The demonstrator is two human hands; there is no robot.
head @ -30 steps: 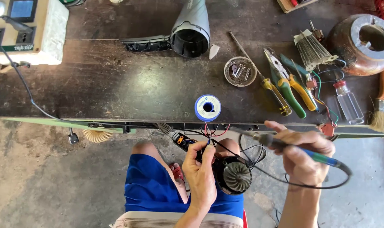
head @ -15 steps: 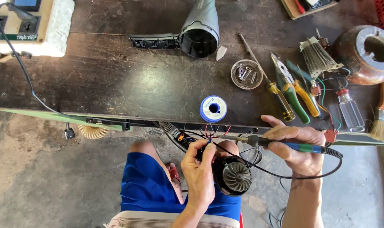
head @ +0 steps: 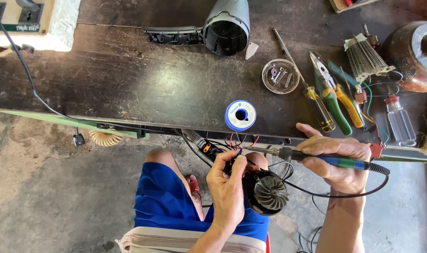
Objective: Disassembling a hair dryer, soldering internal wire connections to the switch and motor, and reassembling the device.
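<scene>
Since the earlier frames the right hand [head: 337,159] has drawn in toward the left, so the soldering iron [head: 316,157] now lies nearly level with its tip just beside the wires. The left hand [head: 228,187] stays where it was, fingers curled and pinching the thin wires [head: 237,143] above the round black fan motor [head: 265,192] that rests on the lap just right of it. The right hand is closed around the blue-and-green iron handle, thumb along the top, its cable looping below the wrist. Just beyond the left fingertips, on the bench [head: 152,89] edge, stands a blue solder spool [head: 240,115]. Beyond the right hand lie pliers [head: 333,96] and a screwdriver [head: 312,96]; farther off sits a small dish of screws [head: 280,76].
</scene>
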